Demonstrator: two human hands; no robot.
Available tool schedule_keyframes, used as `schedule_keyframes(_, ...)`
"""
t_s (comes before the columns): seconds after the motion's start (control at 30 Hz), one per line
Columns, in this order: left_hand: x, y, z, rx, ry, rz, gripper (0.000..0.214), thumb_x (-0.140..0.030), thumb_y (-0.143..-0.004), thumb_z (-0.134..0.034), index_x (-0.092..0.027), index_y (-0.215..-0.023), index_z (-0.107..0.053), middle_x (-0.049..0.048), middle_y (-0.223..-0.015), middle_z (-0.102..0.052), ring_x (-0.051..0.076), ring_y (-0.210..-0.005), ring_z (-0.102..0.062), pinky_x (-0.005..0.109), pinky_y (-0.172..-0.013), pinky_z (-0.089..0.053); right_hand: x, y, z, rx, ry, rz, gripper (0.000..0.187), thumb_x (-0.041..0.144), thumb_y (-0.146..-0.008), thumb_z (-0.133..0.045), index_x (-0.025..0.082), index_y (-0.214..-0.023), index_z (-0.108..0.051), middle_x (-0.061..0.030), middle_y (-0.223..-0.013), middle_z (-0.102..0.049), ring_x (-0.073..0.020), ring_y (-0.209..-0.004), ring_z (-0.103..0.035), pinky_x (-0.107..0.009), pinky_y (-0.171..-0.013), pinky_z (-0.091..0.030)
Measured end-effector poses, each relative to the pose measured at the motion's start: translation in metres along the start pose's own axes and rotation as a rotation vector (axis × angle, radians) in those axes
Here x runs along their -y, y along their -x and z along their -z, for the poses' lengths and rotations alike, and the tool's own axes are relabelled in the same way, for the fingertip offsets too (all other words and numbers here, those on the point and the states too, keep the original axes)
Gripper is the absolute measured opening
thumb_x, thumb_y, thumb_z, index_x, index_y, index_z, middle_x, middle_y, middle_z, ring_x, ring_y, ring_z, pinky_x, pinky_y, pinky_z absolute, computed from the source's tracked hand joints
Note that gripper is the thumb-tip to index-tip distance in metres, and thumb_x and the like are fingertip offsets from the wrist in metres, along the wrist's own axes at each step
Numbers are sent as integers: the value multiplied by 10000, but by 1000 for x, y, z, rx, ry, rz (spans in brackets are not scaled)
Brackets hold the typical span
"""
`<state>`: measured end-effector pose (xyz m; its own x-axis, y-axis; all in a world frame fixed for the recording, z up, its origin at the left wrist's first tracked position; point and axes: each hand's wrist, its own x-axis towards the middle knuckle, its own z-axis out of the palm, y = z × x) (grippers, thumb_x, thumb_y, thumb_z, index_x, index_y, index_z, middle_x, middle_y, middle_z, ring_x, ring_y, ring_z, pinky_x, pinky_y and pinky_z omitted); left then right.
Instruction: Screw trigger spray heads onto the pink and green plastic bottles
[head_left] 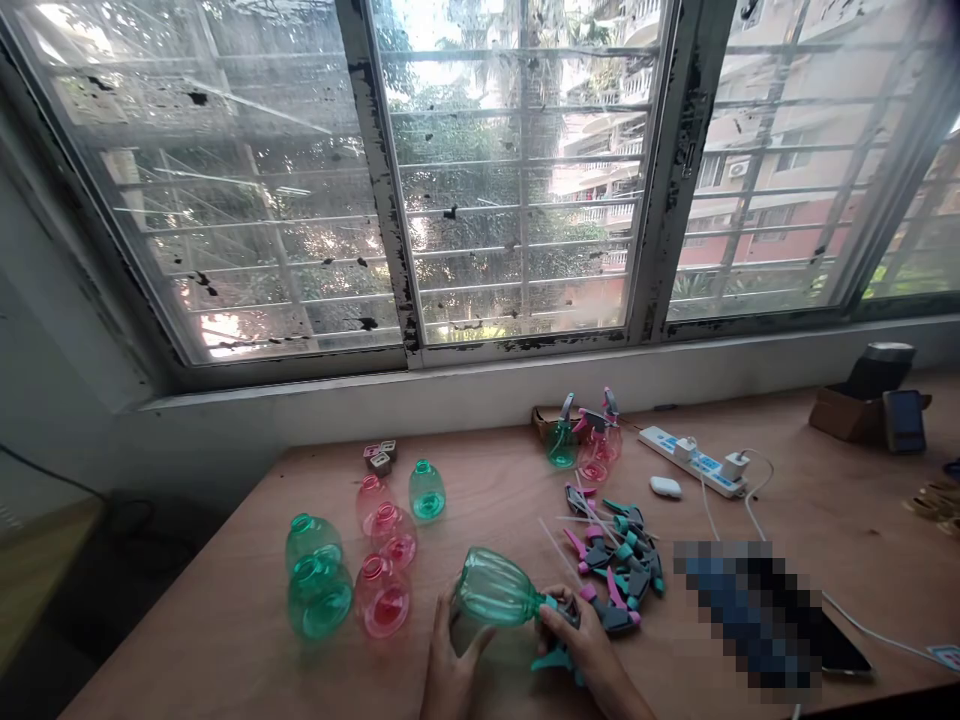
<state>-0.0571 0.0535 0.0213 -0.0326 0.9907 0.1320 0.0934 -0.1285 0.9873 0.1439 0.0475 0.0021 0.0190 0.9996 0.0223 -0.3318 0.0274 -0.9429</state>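
Note:
A clear green spray bottle [495, 588] lies tilted on its side in the air above the table's front, its neck pointing right. My left hand [452, 645] is closed round the bottle's base end. At the neck, my right hand [585, 640] grips a grey and teal trigger spray head [553, 658], which meets the bottle's mouth. Whether its collar is fully threaded cannot be seen behind my fingers. Just beyond my right hand lies a pile of loose trigger spray heads [626, 555], pink-grey and teal-grey, with thin tubes.
Several open bottles, green [321, 598] and pink [383, 597], stand at left. Small square items [380, 458] sit behind them. Bottles with spray heads [595, 455] stand at the back. A power strip [694, 461], white earbud case [665, 487], cables and a blurred-out object [750, 615] are right.

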Motion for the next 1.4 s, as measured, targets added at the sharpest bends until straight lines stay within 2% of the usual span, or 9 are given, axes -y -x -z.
schedule_keyframes(0.13, 7, 0, 0, -34, -14, 30, 735, -407, -680, -808, -192, -1294, -466, 144, -1338, -608, 326, -1316, -516, 466, -1134, -363, -2, 4, -2, 27, 6, 1, 401, 502, -730, -782, 184, -874, -585, 27, -581, -658, -151, -483, -622, -270, -499, -476)
schedule_keyframes(0.27, 5, -1, 2, -49, 9, 61, 691, -478, -749, -736, -175, -1304, -457, 145, -1281, -645, 324, -1263, -571, 459, -1101, -402, -4, 7, -3, 34, 24, 3, 390, 453, -715, -813, 179, -891, -598, 35, -612, -648, -150, -511, -624, -273, -519, -483)
schedule_keyframes(0.4, 2, -3, 3, -45, 7, 55, 681, -448, -689, -797, -181, -1256, -530, 132, -1245, -677, 344, -1250, -584, 452, -1092, -415, -3, 3, -2, 27, 9, 1, 395, 487, -730, -789, 182, -883, -590, 28, -592, -660, -154, -492, -627, -273, -510, -472)
schedule_keyframes(0.6, 4, -1, 0, -23, -15, 18, 674, -362, -678, -813, -197, -1258, -514, 118, -1271, -660, 330, -1255, -576, 463, -1110, -400, -4, 1, 0, 17, -4, 0, 418, 534, -738, -764, 188, -882, -579, 16, -614, -676, -148, -477, -630, -262, -491, -462)
schedule_keyframes(0.8, 8, -1, 2, -69, 34, 46, 658, -465, -731, -755, -179, -1264, -498, 136, -1264, -665, 326, -1256, -582, 439, -1093, -418, -6, 6, -3, 31, 31, 9, 379, 455, -722, -809, 188, -892, -602, 35, -640, -654, -147, -509, -632, -272, -515, -487)
schedule_keyframes(0.9, 7, -1, 3, -65, 30, 60, 660, -456, -738, -759, -177, -1280, -507, 130, -1238, -683, 327, -1253, -587, 440, -1092, -421, -7, 4, -2, 35, 31, 7, 384, 465, -725, -802, 186, -893, -599, 21, -654, -671, -159, -505, -642, -281, -508, -483)
schedule_keyframes(1.1, 7, -1, 3, -24, -22, -64, 677, -342, -744, -773, -217, -1344, -487, 131, -1481, -497, 317, -1430, -384, 443, -1176, -329, -7, -1, 2, 19, 1, 1, 387, 506, -770, -749, 190, -899, -566, 6, -638, -689, -168, -493, -650, -284, -509, -472)
schedule_keyframes(1.23, 11, -3, 3, -30, -34, -70, 717, -387, -768, -749, -194, -1384, -435, 159, -1517, -440, 327, -1429, -382, 472, -1184, -305, -7, 2, 0, 29, -3, -1, 378, 473, -765, -767, 182, -905, -570, 17, -641, -675, -158, -500, -641, -279, -513, -476)
schedule_keyframes(1.4, 8, -4, 3, -100, 59, 1, 617, -445, -787, -714, -195, -1318, -521, 142, -1439, -542, 334, -1394, -438, 446, -1137, -379, -8, 3, -1, 35, 1, -9, 423, 486, -724, -797, 173, -904, -576, 22, -637, -667, -153, -495, -634, -272, -500, -478)
